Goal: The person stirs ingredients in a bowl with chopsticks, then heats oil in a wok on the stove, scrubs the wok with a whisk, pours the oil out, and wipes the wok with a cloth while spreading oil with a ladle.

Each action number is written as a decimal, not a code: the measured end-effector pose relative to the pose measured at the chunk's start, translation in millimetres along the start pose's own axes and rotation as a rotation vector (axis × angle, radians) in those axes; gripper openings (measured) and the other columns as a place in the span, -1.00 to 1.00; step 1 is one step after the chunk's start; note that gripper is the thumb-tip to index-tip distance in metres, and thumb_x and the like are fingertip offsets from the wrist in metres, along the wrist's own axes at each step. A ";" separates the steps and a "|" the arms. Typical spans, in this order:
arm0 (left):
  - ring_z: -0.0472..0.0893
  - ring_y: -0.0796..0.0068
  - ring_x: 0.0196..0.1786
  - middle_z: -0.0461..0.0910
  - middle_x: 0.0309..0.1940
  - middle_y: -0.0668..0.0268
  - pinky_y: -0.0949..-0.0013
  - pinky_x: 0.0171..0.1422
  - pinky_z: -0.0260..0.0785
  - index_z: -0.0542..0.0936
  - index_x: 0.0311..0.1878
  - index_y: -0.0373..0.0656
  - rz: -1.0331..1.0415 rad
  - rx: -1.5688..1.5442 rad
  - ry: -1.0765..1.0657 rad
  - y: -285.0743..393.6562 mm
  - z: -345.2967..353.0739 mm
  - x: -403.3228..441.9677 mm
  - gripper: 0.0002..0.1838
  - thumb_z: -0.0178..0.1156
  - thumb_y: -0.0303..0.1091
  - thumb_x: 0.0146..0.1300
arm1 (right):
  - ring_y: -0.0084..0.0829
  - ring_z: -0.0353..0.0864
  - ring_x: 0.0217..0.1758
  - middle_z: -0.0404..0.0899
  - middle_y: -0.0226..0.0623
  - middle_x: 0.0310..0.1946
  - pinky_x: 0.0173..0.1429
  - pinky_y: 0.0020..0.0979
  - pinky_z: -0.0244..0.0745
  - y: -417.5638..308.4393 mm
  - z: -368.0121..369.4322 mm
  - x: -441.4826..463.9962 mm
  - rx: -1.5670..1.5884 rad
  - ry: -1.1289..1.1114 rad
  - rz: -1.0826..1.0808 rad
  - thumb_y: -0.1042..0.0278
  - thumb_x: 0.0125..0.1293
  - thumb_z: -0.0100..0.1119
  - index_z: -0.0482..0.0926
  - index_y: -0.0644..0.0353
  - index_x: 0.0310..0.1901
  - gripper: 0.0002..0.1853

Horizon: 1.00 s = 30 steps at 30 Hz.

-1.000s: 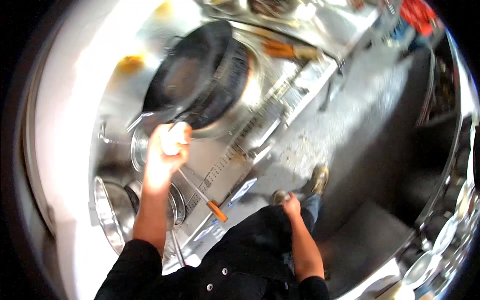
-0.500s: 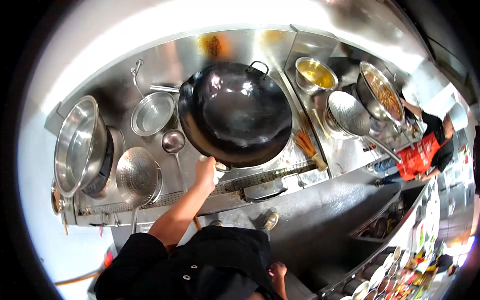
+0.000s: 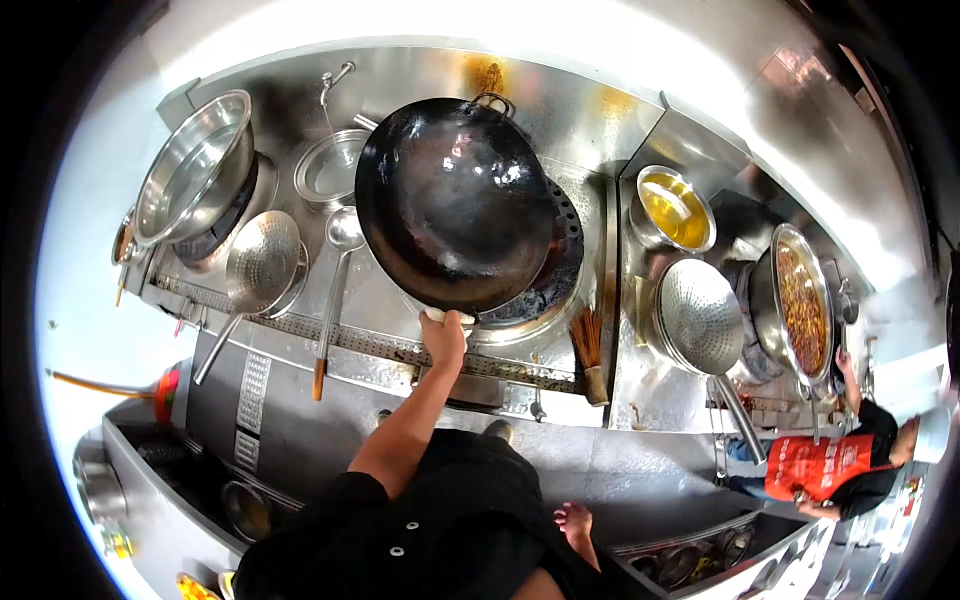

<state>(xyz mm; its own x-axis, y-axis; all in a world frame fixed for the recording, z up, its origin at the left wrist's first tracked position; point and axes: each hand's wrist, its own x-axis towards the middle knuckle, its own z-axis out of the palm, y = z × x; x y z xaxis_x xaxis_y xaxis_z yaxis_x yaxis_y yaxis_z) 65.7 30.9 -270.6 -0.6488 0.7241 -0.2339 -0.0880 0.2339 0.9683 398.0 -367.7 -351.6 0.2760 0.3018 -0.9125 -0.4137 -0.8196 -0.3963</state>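
My left hand [image 3: 445, 335] is closed round the near handle of a large black wok [image 3: 460, 210], with a folded white cloth [image 3: 470, 321] between palm and metal. The wok is tilted to the left, partly off its burner [image 3: 560, 260], whose dark perforated ring shows at the right. Its inside is shiny and holds no food that I can see. Low beside my body, away from the stove, my right hand [image 3: 574, 520] hangs with loosely bent fingers and nothing visible in it. A ladle [image 3: 345, 230] lies left of the wok, and a bamboo brush [image 3: 588, 355] to its right.
Left are a steel basin [image 3: 195, 165], a perforated strainer [image 3: 262, 262] and a water pot [image 3: 335, 165] near the tap [image 3: 335, 80]. Right are a bowl of yellow oil [image 3: 675, 208], another strainer [image 3: 702, 315] and a basin of brown food [image 3: 803, 310]. A person in a red apron [image 3: 818, 468] stands there.
The wok has tipped and shifted left off its burner, uncovering the ring. My left hand still grips its handle. The view has turned, so the counter sits differently in frame.
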 end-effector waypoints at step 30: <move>0.63 0.31 -0.29 0.51 -0.26 0.06 0.35 -0.24 0.54 0.54 -0.15 -0.33 -0.512 -0.264 -0.655 28.3 0.4 -17.0 -0.55 -0.04 -0.04 0.41 | -0.33 0.69 -0.33 0.68 -0.05 -0.30 -0.27 -0.40 0.59 -174.9 57.9 23.0 -0.969 -0.352 -0.628 0.35 0.23 0.13 0.56 0.39 0.01 -0.64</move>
<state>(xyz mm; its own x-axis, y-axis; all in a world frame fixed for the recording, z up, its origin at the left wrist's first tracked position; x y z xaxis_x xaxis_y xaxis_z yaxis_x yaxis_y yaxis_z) 74.5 25.5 -239.2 0.0766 0.8175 -0.5709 -0.4752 0.5333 0.6999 426.5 -189.3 -309.2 -0.1188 0.7715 -0.6251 0.5720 -0.4614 -0.6782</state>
